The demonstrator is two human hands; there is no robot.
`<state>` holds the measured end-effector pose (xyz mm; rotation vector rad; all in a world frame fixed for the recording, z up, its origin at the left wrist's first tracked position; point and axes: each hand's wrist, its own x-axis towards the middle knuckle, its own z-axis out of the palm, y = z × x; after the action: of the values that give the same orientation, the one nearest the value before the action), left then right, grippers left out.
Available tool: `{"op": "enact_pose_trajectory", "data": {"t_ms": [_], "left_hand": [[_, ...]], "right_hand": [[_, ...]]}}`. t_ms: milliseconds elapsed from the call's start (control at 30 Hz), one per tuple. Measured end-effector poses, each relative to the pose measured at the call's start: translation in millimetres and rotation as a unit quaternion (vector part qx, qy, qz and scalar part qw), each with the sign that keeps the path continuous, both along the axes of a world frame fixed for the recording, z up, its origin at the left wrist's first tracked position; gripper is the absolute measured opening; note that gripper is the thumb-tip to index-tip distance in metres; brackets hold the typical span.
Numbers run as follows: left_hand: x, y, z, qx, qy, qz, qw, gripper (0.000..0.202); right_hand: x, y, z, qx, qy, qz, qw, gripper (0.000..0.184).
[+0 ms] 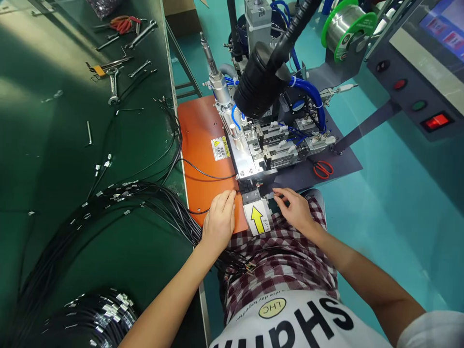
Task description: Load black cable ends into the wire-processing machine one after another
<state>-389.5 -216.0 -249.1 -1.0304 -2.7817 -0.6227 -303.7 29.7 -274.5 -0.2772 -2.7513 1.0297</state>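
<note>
My left hand [220,212] rests on the orange plate [201,121] at the front of a bench machine [250,159]. Its fingers are closed on a black cable [198,211] that runs in under the hand from the left; the cable's end is hidden. To the right, my right hand [295,208] is beside the machine's front block, its thumb and fingertips together in a pinch. What they hold, if anything, is too small to make out. Between the hands lies a white label with a yellow arrow [257,220]. Several cable ends [249,267] lie across my lap.
A thick bundle of black cables [159,193] curves over the green table [145,290], with coiled cables [108,314] below. Wrenches [113,87] and pliers lie at the far left. A black lamp [261,79] hangs over the machine. Red-handled scissors [323,169], a solder spool [348,29] and a control panel [416,92] are right.
</note>
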Motion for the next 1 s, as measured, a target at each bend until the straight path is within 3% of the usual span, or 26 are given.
{"op": "enact_pose_trajectory", "data": {"t_ms": [133,233,300,433,533,667,900,1000], "left_hand": [[-24.2,15.4,13.1,0.024,-0.02,0.04,0.999,0.039],[-29.9,2.5,34.2,0.03,-0.041,0.029,0.998,0.038],[-26.9,-20.4,49.6,-0.023,-0.041,0.005,0.999,0.036],[-28.6,-66.3,65.1,-0.239,0.025,0.03,0.97,0.017],[-45.2,-78.5,61.6,-0.307,0.066,0.025,0.949,0.014],[-77.6,-79.0,52.7,-0.297,0.062,-0.011,0.953,0.02],[-152.6,-62.4,40.3,-0.21,0.032,-0.012,0.977,0.024],[-162.6,-52.2,38.6,-0.151,0.02,0.018,0.988,0.024]], "right_hand": [[3.1,-0.2,1.0,-0.014,-0.002,0.004,1.0,0.029],[11.0,3.9,5.9,-0.026,0.005,0.004,1.0,0.028],[19.5,11.8,7.6,-0.036,0.005,-0.002,0.999,0.027],[35.6,31.2,6.9,-0.052,-0.007,-0.013,0.999,0.026],[40.8,38.1,12.7,-0.053,-0.013,-0.022,0.998,0.026],[39.4,36.8,30.9,-0.042,0.0,-0.031,0.999,0.027],[32.4,28.1,54.3,-0.014,0.054,-0.032,0.998,0.024],[32.2,24.3,59.3,0.002,0.068,-0.031,0.997,0.022]]}}
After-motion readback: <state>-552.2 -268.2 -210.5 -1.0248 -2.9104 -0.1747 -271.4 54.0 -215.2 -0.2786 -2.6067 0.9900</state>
